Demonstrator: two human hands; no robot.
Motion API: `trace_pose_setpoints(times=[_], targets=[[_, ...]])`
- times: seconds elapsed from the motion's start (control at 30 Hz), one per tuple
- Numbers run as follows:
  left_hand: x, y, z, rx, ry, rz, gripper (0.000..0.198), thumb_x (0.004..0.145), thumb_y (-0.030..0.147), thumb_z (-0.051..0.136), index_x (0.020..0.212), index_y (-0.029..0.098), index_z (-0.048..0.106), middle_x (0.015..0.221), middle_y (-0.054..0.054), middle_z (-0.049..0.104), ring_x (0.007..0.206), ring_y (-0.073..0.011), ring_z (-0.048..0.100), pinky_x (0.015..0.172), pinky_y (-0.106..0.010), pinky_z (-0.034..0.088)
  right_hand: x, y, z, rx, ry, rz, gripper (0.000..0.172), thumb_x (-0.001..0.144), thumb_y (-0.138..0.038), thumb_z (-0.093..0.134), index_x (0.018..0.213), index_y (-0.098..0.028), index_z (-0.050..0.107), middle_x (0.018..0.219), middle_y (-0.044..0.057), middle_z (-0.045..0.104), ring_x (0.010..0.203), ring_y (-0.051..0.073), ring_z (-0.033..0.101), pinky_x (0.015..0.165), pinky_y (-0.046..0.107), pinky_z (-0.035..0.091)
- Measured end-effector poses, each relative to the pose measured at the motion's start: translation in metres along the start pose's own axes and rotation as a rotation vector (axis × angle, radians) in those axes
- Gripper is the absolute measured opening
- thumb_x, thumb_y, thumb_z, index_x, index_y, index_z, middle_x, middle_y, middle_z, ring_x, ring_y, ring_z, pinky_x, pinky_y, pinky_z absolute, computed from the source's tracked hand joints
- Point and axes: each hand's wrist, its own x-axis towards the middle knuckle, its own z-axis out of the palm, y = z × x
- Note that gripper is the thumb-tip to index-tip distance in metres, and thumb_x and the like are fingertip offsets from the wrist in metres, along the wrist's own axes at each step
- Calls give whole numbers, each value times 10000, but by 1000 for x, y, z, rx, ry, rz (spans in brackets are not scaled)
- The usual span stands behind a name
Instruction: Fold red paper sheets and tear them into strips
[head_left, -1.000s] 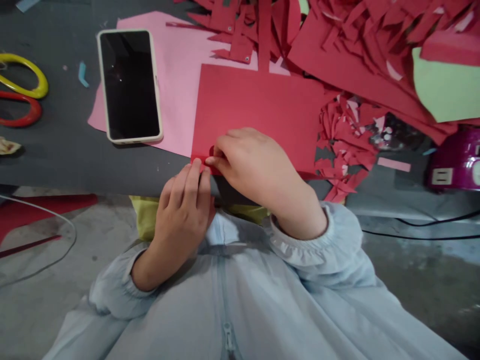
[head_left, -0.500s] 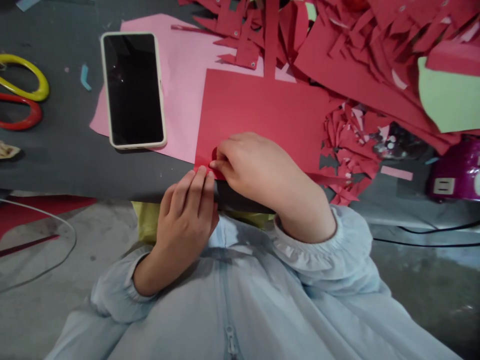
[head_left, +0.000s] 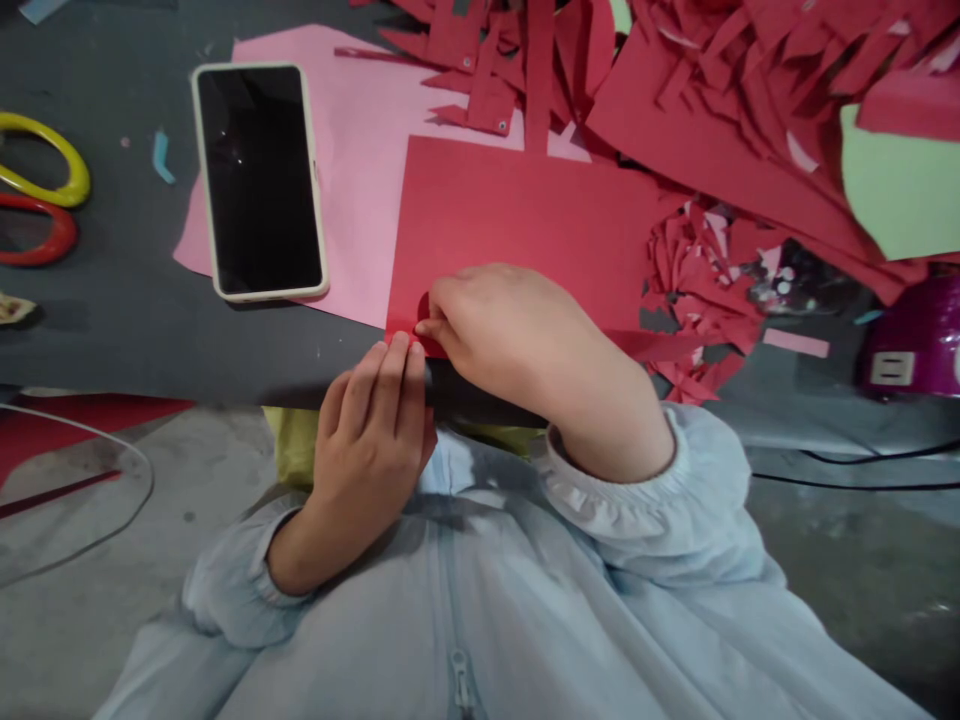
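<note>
A red sheet of paper (head_left: 517, 210) lies at the table's near edge, partly over a pink sheet (head_left: 360, 200). At its lower left corner, my left hand (head_left: 375, 425) has its fingers together, fingertips pressing on the paper's edge; its thumb is tucked mostly out of sight. Just to the right, my right hand (head_left: 510, 325) rests over the paper with curled fingers, thumb and fingertip pinched at the same lower edge. The back of this hand hides its other fingers. A strip of red paper (head_left: 660, 345) shows beyond my right wrist.
A phone (head_left: 261, 180) lies on the pink sheet. Scissors handles (head_left: 56, 190) are at the left. Red cut pieces (head_left: 720, 60) pile up at the back right, with small scraps (head_left: 690, 290) below them. A purple device (head_left: 915, 340) stands at the right edge.
Both hands stay at the paper's lower left corner with almost the same grip. The whole view has shifted slightly; no object has clearly moved on the table.
</note>
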Motion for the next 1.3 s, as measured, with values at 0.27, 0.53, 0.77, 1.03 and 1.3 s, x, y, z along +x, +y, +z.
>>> trace_pose_setpoints(times=[0.27, 0.53, 0.77, 1.03, 1.3], targets=[[-2, 1, 1, -1, -21, -16, 483, 899, 229, 523, 1336, 23, 521, 1365, -188, 597, 1242, -297, 558, 992, -399, 421, 2, 0, -2, 3, -17, 25, 266, 955, -200, 404, 952, -155, 666, 920, 115, 719, 832, 241, 652, 565, 313, 291], [-3, 3, 0, 4, -34, -32, 495, 901, 228, 510, 1351, 23, 507, 1369, -194, 592, 1243, -297, 557, 1006, -398, 421, 2, 0, -2, 26, 3, 30, 272, 946, -210, 424, 981, -159, 688, 944, 122, 734, 800, 230, 650, 574, 313, 299], [-4, 4, 0, -14, -49, -41, 518, 899, 216, 510, 1373, 10, 487, 1376, -208, 582, 1259, -305, 544, 1009, -414, 422, 2, 1, -2, 55, 8, 44, 270, 944, -257, 442, 983, -166, 693, 936, 123, 733, 802, 244, 655, 583, 320, 326], [-3, 6, 1, 48, -15, -37, 464, 896, 225, 524, 1308, 14, 553, 1332, -179, 624, 1213, -307, 569, 1006, -397, 424, 1, 2, 1, 48, 26, 38, 265, 947, -265, 448, 980, -167, 691, 916, 103, 727, 797, 229, 642, 589, 318, 309], [-8, 8, 5, 60, 40, -62, 455, 876, 230, 549, 1293, 49, 570, 1287, -191, 640, 1197, -309, 578, 1016, -409, 437, 0, 8, 3, 48, 36, -15, 260, 957, -328, 467, 967, -170, 674, 909, 87, 719, 783, 214, 622, 590, 315, 288]])
